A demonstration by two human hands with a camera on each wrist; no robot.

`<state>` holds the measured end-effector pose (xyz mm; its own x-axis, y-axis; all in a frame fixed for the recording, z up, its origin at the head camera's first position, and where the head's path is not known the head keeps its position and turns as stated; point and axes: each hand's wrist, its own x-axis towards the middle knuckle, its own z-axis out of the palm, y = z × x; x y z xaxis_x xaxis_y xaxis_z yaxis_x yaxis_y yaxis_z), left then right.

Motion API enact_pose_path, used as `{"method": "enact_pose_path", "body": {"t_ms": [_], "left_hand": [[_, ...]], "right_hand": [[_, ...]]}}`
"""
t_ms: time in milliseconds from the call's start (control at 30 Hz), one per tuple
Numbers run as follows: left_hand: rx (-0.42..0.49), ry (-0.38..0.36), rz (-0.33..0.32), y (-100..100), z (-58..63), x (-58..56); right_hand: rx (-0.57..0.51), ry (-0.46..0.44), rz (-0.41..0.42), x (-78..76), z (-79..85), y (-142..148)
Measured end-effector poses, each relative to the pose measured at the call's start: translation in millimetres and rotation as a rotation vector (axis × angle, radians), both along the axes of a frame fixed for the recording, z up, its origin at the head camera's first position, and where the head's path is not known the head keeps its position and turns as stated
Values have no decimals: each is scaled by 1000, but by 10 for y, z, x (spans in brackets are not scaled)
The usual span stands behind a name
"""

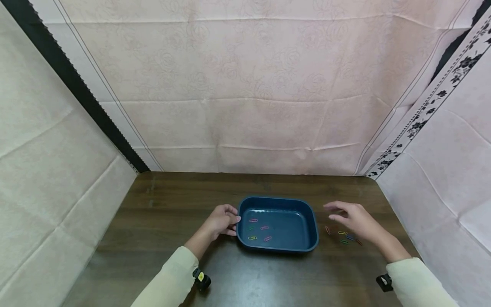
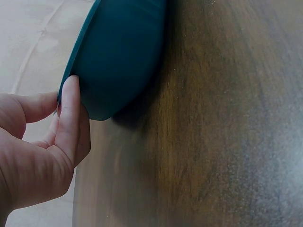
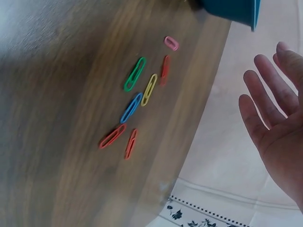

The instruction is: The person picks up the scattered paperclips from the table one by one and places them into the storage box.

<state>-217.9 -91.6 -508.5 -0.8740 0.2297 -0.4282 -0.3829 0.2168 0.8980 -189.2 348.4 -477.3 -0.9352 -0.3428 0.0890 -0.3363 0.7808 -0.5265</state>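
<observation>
A blue rectangular tray (image 1: 293,226) sits on the wooden table, with several pink, green and yellow paper clips lying in its left half. My left hand (image 1: 222,220) pinches the tray's left rim; in the left wrist view the thumb is at one side of the rim and the fingers (image 2: 71,109) press the outer wall. To the right of the tray, my right hand (image 1: 356,218) is held over the table with its fingers spread and nothing in them. Below it lie loose paper clips, among them a green one (image 3: 135,74), a yellow one (image 3: 149,90), a blue one (image 3: 131,108) and a pink one (image 3: 171,43).
The brown wooden table (image 1: 168,213) ends at a far edge against a pale patterned cloth (image 1: 245,106). More pale cloth hangs at the left (image 1: 57,170) and at the right, where a band with black flowers (image 1: 422,117) runs along it.
</observation>
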Motion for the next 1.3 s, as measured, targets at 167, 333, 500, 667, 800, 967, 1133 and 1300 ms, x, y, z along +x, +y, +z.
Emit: {"method": "enact_pose_path", "body": {"t_ms": [167, 333, 500, 667, 800, 967, 1133, 1300], "left_hand": [[0, 1, -1, 1, 2, 1], [2, 5, 2, 3, 6, -3], [-4, 0, 7, 8, 13, -11], [4, 0, 6, 14, 9, -7], [10, 2, 3, 18, -1, -4], [2, -2, 4, 18, -3, -2], [2, -4, 7, 12, -9, 2], [7, -5, 7, 3, -10, 2]], "right_hand": [[16, 8, -7, -7, -30, 107], [31, 32, -6, 0, -55, 218], [48, 61, -26, 33, -99, 311], [62, 86, -47, 102, -166, 402], [79, 64, -80, 162, -228, 480], [107, 22, -122, 234, -287, 554], [143, 55, -122, 292, -366, 630], [168, 97, -123, 327, -435, 678]]}}
